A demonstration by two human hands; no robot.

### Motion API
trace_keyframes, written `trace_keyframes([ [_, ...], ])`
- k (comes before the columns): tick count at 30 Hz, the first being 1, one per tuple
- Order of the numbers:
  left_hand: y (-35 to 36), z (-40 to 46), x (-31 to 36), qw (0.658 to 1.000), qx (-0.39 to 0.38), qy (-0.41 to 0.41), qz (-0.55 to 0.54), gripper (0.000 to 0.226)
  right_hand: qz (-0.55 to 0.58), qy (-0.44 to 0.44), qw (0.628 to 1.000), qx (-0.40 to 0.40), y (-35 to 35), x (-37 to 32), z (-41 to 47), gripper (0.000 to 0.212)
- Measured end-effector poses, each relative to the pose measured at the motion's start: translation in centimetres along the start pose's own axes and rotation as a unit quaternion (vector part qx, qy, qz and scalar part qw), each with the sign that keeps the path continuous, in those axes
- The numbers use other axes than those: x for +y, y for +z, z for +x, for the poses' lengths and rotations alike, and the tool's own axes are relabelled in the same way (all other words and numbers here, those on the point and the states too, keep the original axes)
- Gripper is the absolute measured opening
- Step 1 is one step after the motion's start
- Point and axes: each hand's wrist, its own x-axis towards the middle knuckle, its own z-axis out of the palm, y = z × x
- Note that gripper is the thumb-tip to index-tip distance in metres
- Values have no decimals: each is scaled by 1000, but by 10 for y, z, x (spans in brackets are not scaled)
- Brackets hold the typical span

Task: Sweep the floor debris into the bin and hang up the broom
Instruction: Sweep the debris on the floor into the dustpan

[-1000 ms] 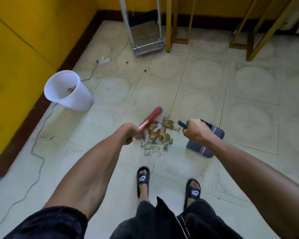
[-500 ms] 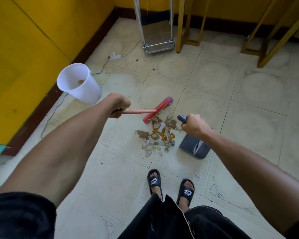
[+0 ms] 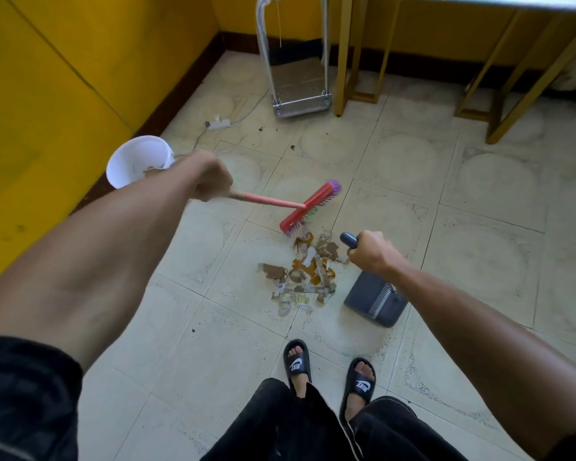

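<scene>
- Standing nearest, two feet in black rubber slides [image 3: 296,364] plant on the tiled floor [image 3: 187,327], just short of the debris pile [image 3: 305,271].
- Beside the pile, on its right, a grey hard-plastic dustpan [image 3: 376,302] has a ribbed edge; the right hand [image 3: 371,252] has its fingers wrapped tight around the rounded handle. Its mouth seems turned off the pile, so a sweep could miss.
- Torn cardboard, paper scraps and curled amber bits lie loose and light; a hard stroke could scatter them.
- Just beyond the pile, the red broom [image 3: 310,206] with purple bristles hovers, its pink stick clenched in the left hand [image 3: 210,179].
- Far left of the pile stands the white, smooth plastic bin [image 3: 130,168].
</scene>
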Motion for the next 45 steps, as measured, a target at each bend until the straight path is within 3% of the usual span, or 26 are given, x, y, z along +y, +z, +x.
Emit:
trace_keyframes([
  [2, 2, -1, 17, 989, 88, 35, 117, 20, 1, 5, 1000, 11, -5, -2, 0, 5],
  [4, 3, -7, 35, 949, 182, 77, 244, 27, 8, 9, 1000, 15, -10, -3, 1, 5],
  [6, -3, -16, 46, 929, 209, 91, 293, 28, 16, 6, 1000, 13, -12, -4, 0, 6],
  [10, -13, -23, 52, 965, 142, 70, 211, 19, 16, 0, 1000, 7, -10, -3, -4, 3],
  [14, 8, -17, 55, 965, 126, 90, 213, 23, 4, 1, 1000, 12, -10, -1, -5, 8],
  [22, 11, -11, 50, 943, 161, 98, 275, 24, -7, 6, 1000, -9, -2, 13, -6, 4],
  [25, 10, -10, 51, 933, 189, 99, 291, 33, -12, 11, 1000, -26, 2, 17, -8, 16],
  [28, 10, -4, 56, 945, 168, 102, 260, 30, -4, 21, 1000, -22, 4, 22, -7, 7],
  [36, -6, -14, 72, 927, 233, 109, 274, 40, 35, 47, 998, -9, 5, 29, -10, 3],
  [45, 23, 24, 102, 929, 243, 108, 258, 25, 57, 68, 996, -30, 15, 42, 3, 8],
])
